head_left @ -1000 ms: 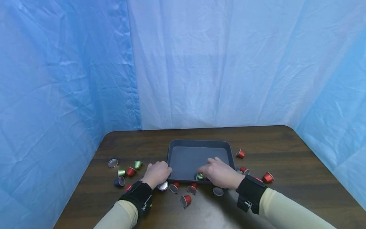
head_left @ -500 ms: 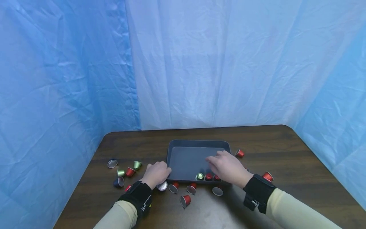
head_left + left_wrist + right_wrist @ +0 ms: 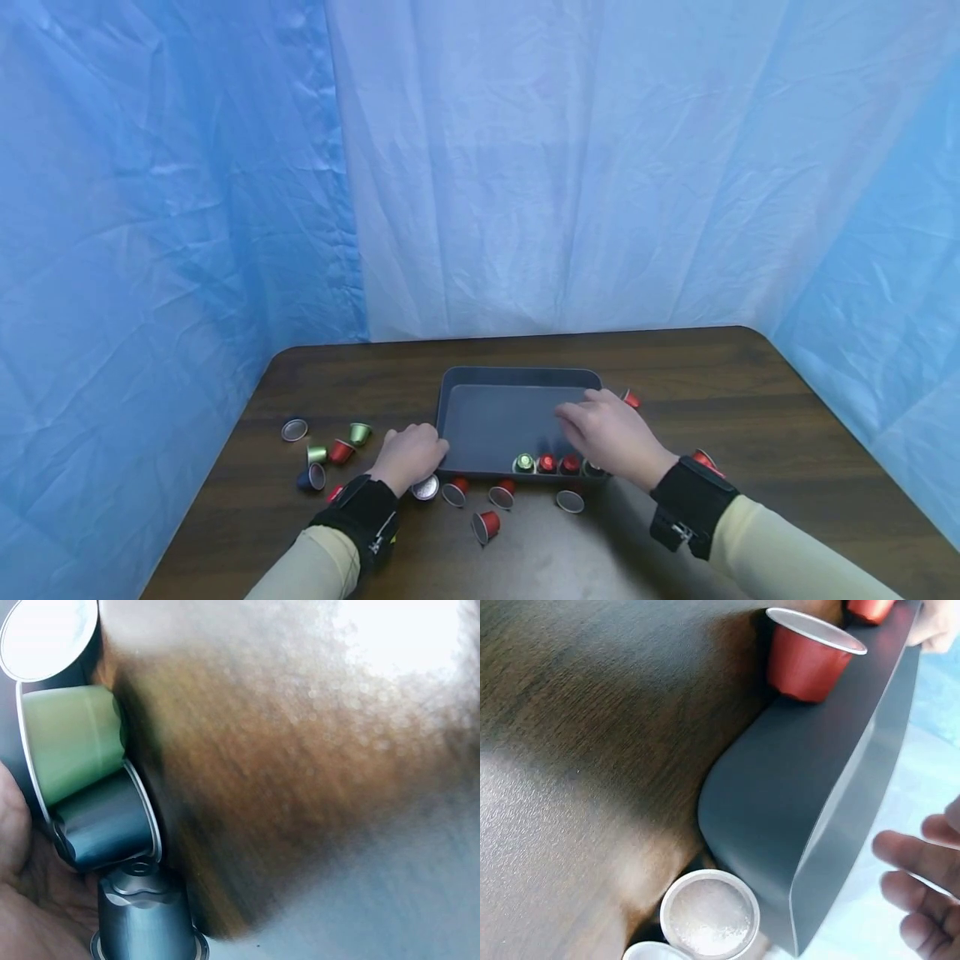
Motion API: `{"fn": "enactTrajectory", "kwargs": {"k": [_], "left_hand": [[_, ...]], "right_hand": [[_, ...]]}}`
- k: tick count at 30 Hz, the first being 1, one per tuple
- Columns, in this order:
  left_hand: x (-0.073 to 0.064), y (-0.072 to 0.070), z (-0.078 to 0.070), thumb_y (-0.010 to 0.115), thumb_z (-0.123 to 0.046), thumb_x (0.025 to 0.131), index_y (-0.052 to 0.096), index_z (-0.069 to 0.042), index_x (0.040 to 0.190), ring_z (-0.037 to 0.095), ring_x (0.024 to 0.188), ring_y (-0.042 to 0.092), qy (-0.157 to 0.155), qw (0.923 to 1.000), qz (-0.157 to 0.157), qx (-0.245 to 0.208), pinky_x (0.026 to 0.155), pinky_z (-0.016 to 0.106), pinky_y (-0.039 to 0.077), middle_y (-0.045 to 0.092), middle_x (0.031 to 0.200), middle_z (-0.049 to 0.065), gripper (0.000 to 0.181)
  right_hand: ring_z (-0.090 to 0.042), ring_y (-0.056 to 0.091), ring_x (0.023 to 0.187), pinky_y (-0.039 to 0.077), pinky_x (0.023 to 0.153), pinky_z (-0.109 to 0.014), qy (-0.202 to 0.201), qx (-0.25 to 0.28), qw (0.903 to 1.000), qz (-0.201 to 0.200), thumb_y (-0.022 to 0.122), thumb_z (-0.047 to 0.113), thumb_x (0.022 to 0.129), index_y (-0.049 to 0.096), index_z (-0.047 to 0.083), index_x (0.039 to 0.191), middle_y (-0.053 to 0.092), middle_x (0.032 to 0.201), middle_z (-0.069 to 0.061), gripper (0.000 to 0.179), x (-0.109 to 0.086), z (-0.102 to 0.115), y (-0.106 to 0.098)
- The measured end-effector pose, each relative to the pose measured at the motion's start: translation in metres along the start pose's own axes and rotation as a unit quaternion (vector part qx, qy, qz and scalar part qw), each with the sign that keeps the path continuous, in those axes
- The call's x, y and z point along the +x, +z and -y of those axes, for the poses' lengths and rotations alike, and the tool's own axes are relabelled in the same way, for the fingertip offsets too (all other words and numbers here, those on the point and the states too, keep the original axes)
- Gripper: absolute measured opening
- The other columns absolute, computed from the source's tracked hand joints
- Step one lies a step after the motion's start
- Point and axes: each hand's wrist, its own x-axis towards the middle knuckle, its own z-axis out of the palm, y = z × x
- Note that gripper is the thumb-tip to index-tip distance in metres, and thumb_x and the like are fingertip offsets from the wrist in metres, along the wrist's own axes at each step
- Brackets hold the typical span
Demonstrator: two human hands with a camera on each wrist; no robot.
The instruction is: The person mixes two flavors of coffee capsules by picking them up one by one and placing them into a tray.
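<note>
In the head view a dark grey baking tray (image 3: 487, 417) lies on the table. My left hand (image 3: 412, 454) grips its left edge; those fingers also show at the tray's far end in the right wrist view. Close by the left palm (image 3: 37, 915) are a green coffee capsule (image 3: 75, 742) and two dark teal capsules, the nearer capsule (image 3: 146, 915) bottom up. My right hand (image 3: 611, 429) hovers over the tray's right side, its loosely bent fingers (image 3: 911, 859) holding nothing. Below it, along the front wall, stand a green capsule (image 3: 524, 462), two red capsules (image 3: 547, 462) and a dark capsule (image 3: 593, 470).
Several capsules lie before the tray, including a red capsule (image 3: 486, 526) and a silver-lidded capsule (image 3: 570, 501). To the left is a loose group with a dark blue capsule (image 3: 312, 477). Red capsules (image 3: 632, 399) lie on the right. Blue cloth (image 3: 480, 167) hangs behind the table.
My right hand has moved rightward from the tray's front middle, uncovering the red capsules and the dark capsule in the row. The left hand stays at the tray's edge.
</note>
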Motion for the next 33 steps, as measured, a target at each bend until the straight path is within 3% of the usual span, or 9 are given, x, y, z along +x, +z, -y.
{"fn": "enactTrajectory", "kwargs": {"k": [19,33], "left_hand": [[0.001,0.002,0.0,0.051,-0.032,0.092,0.063,-0.01,0.09,0.019,0.073,0.052,0.002,1.0,-0.004,0.005,0.074,0.045,0.037,0.056,0.076,0.0,0.025],[0.0,0.001,0.0,0.052,-0.032,0.092,0.063,-0.011,0.089,0.019,0.073,0.052,0.009,0.9999,-0.005,0.012,0.074,0.044,0.038,0.055,0.075,-0.001,0.023]], "right_hand": [[-0.007,0.051,0.069,0.045,0.063,-0.026,0.049,0.004,0.9988,-0.003,0.07,0.021,0.081,0.07,0.015,0.101,0.066,0.084,0.006,0.02,-0.009,-0.014,-0.01],[-0.012,0.061,0.071,0.051,0.066,-0.037,0.114,0.01,0.9934,-0.007,0.066,0.02,0.084,0.069,0.012,0.1,0.068,0.083,0.003,0.018,-0.027,-0.036,-0.016]]}}
